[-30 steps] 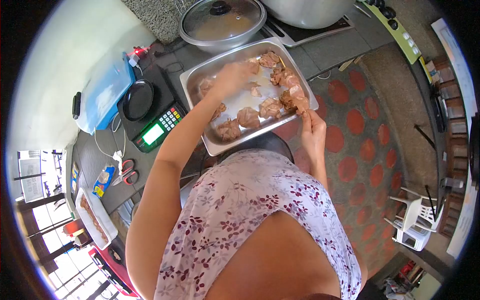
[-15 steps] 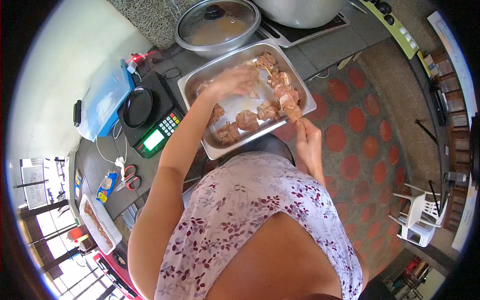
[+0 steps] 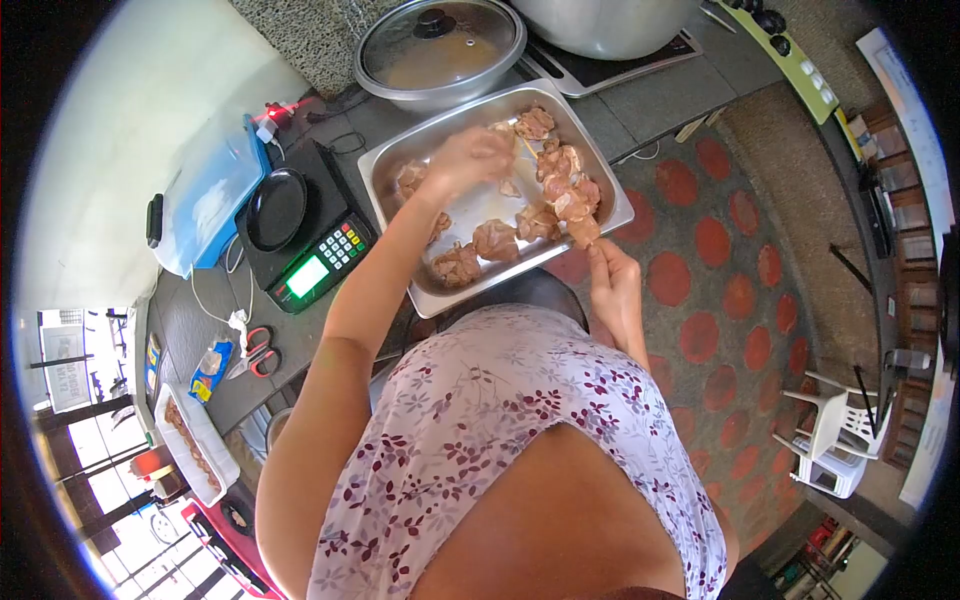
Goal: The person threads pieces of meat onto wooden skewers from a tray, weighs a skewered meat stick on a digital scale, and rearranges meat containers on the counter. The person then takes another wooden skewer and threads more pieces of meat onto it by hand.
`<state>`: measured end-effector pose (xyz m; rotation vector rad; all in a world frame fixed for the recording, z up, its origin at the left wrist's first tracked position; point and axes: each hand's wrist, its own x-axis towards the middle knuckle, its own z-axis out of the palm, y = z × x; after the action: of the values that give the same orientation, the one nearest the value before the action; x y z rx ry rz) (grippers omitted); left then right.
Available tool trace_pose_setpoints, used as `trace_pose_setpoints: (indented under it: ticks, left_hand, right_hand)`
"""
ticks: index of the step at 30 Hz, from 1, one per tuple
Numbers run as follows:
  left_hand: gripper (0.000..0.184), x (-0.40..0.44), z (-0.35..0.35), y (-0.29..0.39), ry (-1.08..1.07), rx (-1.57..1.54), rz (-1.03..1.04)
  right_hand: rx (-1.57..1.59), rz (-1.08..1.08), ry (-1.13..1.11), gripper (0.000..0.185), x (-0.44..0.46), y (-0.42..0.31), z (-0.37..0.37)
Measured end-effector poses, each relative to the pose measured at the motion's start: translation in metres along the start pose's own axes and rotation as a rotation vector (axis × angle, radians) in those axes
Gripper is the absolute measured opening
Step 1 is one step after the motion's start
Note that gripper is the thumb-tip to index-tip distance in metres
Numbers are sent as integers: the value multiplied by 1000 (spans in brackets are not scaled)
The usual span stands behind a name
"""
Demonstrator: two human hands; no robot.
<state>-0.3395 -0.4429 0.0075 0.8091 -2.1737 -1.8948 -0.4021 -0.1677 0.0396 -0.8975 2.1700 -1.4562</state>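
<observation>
A skewer of raw meat chunks (image 3: 571,190) runs along the right side of a metal tray (image 3: 613,200). Its near end lies at the rim, pinched in the fingers of my right hand (image 3: 617,290). The bare stick tip shows at the far end, close to my left hand (image 3: 470,163). That hand is over the tray, its fingers curled downward and smeared by motion, so I cannot tell what they hold. Loose meat pieces (image 3: 494,241) lie along the near side of the tray, and another meat piece (image 3: 535,122) sits in the far corner.
Behind the tray stand a lidded pot (image 3: 440,50) and a large pot (image 3: 600,22) on a cooktop. Left are a digital scale (image 3: 318,255) with a black dish (image 3: 276,210), scissors (image 3: 262,352) and a white tray (image 3: 222,455) of meat. A plastic chair (image 3: 835,425) stands right.
My left hand has shifted slightly within the tray, and a meat piece at the tray's left shows more. My right hand keeps its grip at the skewer's near end.
</observation>
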Motion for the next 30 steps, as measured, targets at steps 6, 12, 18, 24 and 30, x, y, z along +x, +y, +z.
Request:
trace_pose_setpoints:
  ticks: [6, 12, 18, 24, 30]
  left_hand:
    - [33, 7, 0, -11, 4, -100, 76]
    - [41, 0, 2, -4, -17, -548, -120]
    - [28, -2, 6, -15, -83, -892, -202]
    - [38, -1, 12, -16, 4, -818, -143]
    - [46, 3, 15, -12, 124, -674, -230]
  right_hand:
    - [-11, 23, -17, 21, -2, 7, 0]
    - [-167, -61, -13, 16, -3, 5, 1]
    - [-205, -50, 16, 15, -3, -2, 1]
    - [-183, -85, 31, 15, -5, 3, 1]
    - [-243, -68, 11, 14, -14, 4, 1]
